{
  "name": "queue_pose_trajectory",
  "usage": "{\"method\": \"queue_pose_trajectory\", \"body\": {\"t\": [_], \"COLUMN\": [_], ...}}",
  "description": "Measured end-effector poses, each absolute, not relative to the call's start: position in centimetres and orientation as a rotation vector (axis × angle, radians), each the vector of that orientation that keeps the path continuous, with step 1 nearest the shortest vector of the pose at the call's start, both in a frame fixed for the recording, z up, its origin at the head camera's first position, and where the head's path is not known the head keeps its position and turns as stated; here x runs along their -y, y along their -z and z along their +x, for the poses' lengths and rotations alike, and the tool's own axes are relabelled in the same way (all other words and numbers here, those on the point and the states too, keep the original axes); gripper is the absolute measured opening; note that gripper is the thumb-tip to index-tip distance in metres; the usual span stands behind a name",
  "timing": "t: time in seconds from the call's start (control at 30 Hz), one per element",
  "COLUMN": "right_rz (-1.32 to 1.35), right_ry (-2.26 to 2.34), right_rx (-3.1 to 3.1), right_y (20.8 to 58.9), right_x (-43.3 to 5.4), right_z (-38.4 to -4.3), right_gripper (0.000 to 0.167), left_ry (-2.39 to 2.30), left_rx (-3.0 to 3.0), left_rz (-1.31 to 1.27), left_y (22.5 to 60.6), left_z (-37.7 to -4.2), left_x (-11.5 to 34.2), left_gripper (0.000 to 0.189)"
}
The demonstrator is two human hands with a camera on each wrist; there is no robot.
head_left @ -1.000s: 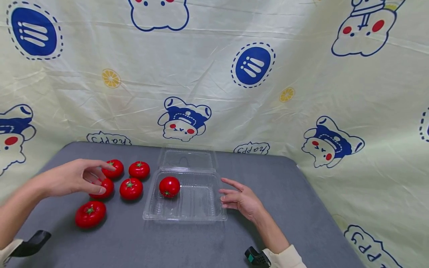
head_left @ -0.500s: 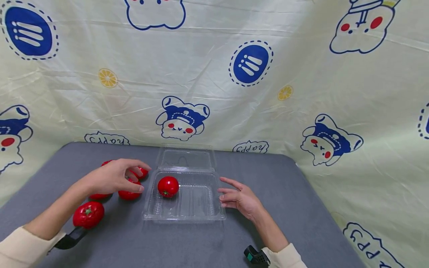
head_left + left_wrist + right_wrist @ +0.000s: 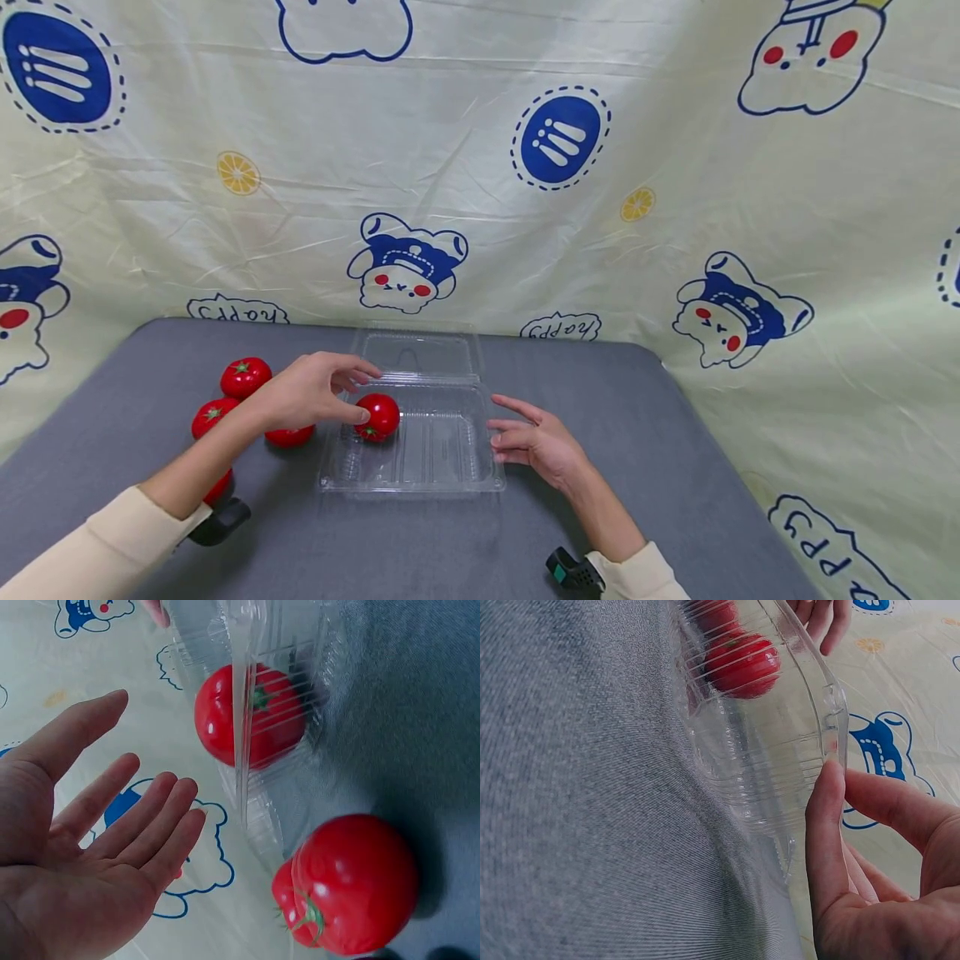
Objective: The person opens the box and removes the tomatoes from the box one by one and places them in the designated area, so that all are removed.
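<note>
My left hand (image 3: pixel 318 387) is over the left edge of a clear plastic clamshell container (image 3: pixel 450 483), fingers spread and palm bare. A red tomato (image 3: pixel 381 418) sits inside that container at its left; the left thumb overlaps it in the head view, but the left wrist view shows the hand apart from the tomato (image 3: pixel 214 716). At the opposite side, my right hand (image 3: pixel 551 450) pinches the container's rim between thumb and index finger (image 3: pixel 900 806). Left of the container lie several tomatoes (image 3: pixel 246 377), some partly hidden behind the left hand and forearm.
The grey tabletop (image 3: pixel 420 550) carries everything. Its lid (image 3: pixel 420 354) lies folded back behind the container. A printed curtain (image 3: pixel 480 167) hangs along the table's back edge. Each wrist wears a black camera (image 3: pixel 573 575).
My left hand has travelled rightward from over the loose tomatoes to the container's left edge, carrying nothing. The right hand has stayed at the rim.
</note>
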State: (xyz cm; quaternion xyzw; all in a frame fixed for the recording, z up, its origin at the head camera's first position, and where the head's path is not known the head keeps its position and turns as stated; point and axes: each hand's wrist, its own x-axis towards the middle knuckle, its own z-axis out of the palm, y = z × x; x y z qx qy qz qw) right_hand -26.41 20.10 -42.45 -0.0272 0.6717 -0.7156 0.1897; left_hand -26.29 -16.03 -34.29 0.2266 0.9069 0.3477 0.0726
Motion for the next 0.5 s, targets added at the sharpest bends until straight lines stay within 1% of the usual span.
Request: {"method": "queue_pose_trajectory", "body": {"t": [0.5], "right_rz": [-0.065], "right_ry": [2.004], "right_rx": [-1.893], "right_y": [42.4], "right_x": [-20.0], "right_z": [-26.5], "right_gripper": [0.076], "left_ry": [-1.029], "left_rx": [-2.724], "left_rz": [0.639], "left_y": [35.7], "left_z": [-28.2], "left_x": [13.8], "left_gripper": [0.053]}}
